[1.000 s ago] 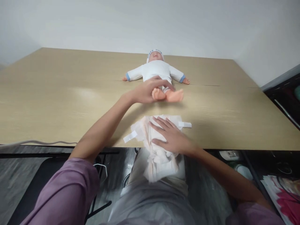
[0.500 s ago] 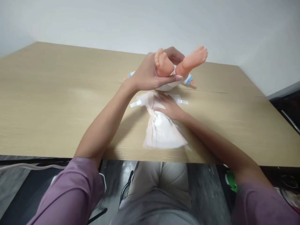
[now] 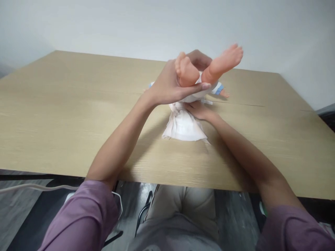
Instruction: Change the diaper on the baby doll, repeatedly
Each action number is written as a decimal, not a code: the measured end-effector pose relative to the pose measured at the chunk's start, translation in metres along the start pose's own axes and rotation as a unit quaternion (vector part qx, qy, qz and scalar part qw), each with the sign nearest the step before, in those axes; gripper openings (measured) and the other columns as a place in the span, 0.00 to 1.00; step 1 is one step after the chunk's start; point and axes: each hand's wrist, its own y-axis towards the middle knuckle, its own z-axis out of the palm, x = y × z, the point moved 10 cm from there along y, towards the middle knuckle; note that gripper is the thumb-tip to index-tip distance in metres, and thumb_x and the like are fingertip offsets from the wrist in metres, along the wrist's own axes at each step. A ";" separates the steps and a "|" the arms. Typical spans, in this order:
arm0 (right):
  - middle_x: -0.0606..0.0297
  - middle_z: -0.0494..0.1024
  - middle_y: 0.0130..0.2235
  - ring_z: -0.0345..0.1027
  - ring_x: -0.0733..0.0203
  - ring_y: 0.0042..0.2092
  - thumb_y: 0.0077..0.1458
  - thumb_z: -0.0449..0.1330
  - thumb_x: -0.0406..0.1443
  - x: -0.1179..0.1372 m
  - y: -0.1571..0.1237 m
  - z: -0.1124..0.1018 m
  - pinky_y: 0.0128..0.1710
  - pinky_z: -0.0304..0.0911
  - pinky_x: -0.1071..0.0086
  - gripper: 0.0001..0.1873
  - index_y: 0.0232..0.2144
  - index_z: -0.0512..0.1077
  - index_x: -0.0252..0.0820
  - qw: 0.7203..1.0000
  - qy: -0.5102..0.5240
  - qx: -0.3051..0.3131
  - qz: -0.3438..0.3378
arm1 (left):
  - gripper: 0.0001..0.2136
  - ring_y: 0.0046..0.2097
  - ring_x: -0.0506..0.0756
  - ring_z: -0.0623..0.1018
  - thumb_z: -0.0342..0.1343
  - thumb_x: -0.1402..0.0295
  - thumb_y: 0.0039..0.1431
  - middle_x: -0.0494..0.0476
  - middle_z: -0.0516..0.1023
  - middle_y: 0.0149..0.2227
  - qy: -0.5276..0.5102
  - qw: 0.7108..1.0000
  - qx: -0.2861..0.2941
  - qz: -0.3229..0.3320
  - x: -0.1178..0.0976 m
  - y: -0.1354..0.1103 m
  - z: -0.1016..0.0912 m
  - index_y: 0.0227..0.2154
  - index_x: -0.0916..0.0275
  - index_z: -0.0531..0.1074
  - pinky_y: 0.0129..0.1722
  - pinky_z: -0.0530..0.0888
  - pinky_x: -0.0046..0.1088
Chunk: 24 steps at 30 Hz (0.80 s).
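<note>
On a table point(image 3: 65, 139), white flared diaper point(image 3: 183, 128), barefoot doll point(image 3: 211, 72), left grip point(image 3: 170, 82) clamped round its ankles, right grip point(image 3: 200, 111) unclear

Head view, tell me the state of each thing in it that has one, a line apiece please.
Doll: legs raised, feet apart; most of the body hidden.
Diaper: on the table, near end spread, gathered farther up; far part mostly hidden.
Tape tab: unfastened, sticking out to the right.
Left hand: closed around the doll's legs.
Right hand: low by the diaper, fingertips partly hidden.
Cable: slack.
</note>
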 end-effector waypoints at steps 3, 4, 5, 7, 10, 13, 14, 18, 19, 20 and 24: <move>0.55 0.83 0.64 0.74 0.45 0.68 0.81 0.50 0.51 0.012 -0.042 -0.009 0.73 0.64 0.45 0.26 0.55 0.82 0.44 0.998 0.008 0.041 -0.051 | 0.26 0.65 0.67 0.82 0.72 0.47 0.65 0.58 0.85 0.58 0.012 0.999 0.016 -0.041 0.011 -0.013 0.010 0.59 0.55 0.78 0.63 0.79 0.46; 0.56 0.84 0.63 0.74 0.44 0.67 0.81 0.51 0.52 0.016 -0.057 -0.017 0.72 0.64 0.43 0.25 0.55 0.83 0.45 0.998 0.006 0.025 -0.057 | 0.27 0.64 0.67 0.82 0.72 0.46 0.64 0.58 0.85 0.57 0.012 0.999 0.021 -0.045 0.013 -0.019 0.014 0.59 0.55 0.79 0.63 0.79 0.46; 0.56 0.85 0.62 0.76 0.43 0.65 0.79 0.54 0.53 0.018 -0.071 -0.028 0.71 0.66 0.42 0.24 0.54 0.83 0.46 0.999 0.001 -0.005 -0.050 | 0.28 0.63 0.66 0.83 0.73 0.46 0.63 0.58 0.85 0.55 0.009 0.999 0.024 -0.041 0.014 -0.025 0.019 0.58 0.56 0.79 0.62 0.80 0.45; 0.54 0.87 0.57 0.79 0.40 0.60 0.76 0.59 0.55 0.025 -0.097 -0.051 0.66 0.70 0.41 0.24 0.55 0.83 0.45 0.996 -0.019 -0.087 -0.016 | 0.26 0.59 0.65 0.85 0.73 0.47 0.62 0.60 0.87 0.53 0.000 0.999 0.032 -0.014 0.013 -0.036 0.030 0.56 0.58 0.80 0.59 0.80 0.43; 0.49 0.86 0.57 0.78 0.34 0.60 0.69 0.67 0.56 0.053 -0.122 -0.079 0.65 0.71 0.37 0.30 0.62 0.79 0.43 0.977 -0.073 -0.203 -0.004 | 0.21 0.55 0.62 0.86 0.71 0.52 0.66 0.60 0.88 0.54 0.001 0.998 0.044 0.038 0.008 -0.051 0.044 0.56 0.57 0.81 0.58 0.79 0.42; 0.47 0.79 0.67 0.72 0.34 0.69 0.68 0.68 0.50 0.093 -0.125 -0.081 0.71 0.68 0.38 0.37 0.73 0.69 0.42 0.972 -0.076 -0.202 -0.089 | 0.20 0.58 0.62 0.84 0.69 0.54 0.69 0.58 0.86 0.59 0.018 0.995 0.065 0.072 0.001 -0.063 0.052 0.59 0.52 0.80 0.61 0.78 0.43; 0.48 0.77 0.69 0.71 0.36 0.70 0.70 0.66 0.47 0.102 -0.123 -0.078 0.72 0.67 0.40 0.37 0.75 0.66 0.43 0.975 -0.062 -0.174 -0.121 | 0.20 0.59 0.63 0.83 0.69 0.54 0.69 0.58 0.85 0.60 0.028 0.994 0.073 0.077 0.001 -0.067 0.053 0.60 0.52 0.79 0.61 0.77 0.44; 0.59 0.81 0.67 0.73 0.43 0.71 0.73 0.58 0.39 0.103 -0.128 -0.070 0.73 0.67 0.45 0.28 0.71 0.71 0.51 0.974 -0.025 -0.057 -0.218 | 0.23 0.60 0.65 0.82 0.69 0.52 0.68 0.62 0.84 0.59 0.092 0.991 0.086 0.049 0.020 -0.092 0.043 0.61 0.55 0.78 0.64 0.76 0.50; 0.61 0.82 0.66 0.73 0.44 0.71 0.73 0.57 0.39 0.096 -0.132 -0.071 0.73 0.68 0.45 0.26 0.69 0.74 0.52 0.971 -0.023 -0.041 -0.235 | 0.22 0.61 0.65 0.82 0.68 0.53 0.68 0.63 0.84 0.58 0.101 0.990 0.089 0.041 0.028 -0.101 0.039 0.60 0.55 0.78 0.66 0.75 0.52; 0.62 0.83 0.65 0.73 0.44 0.71 0.74 0.55 0.38 0.089 -0.136 -0.072 0.73 0.68 0.45 0.24 0.67 0.75 0.53 0.968 -0.022 -0.030 -0.249 | 0.21 0.61 0.66 0.82 0.68 0.55 0.68 0.63 0.85 0.58 0.107 0.990 0.087 0.035 0.036 -0.111 0.034 0.59 0.54 0.78 0.68 0.74 0.54; 0.61 0.83 0.66 0.73 0.46 0.72 0.76 0.52 0.35 0.058 -0.147 -0.066 0.71 0.69 0.46 0.22 0.62 0.79 0.51 0.962 -0.055 0.010 -0.266 | 0.26 0.70 0.66 0.77 0.70 0.58 0.66 0.63 0.80 0.66 0.102 0.986 0.127 0.026 0.067 -0.144 0.027 0.65 0.50 0.75 0.74 0.69 0.56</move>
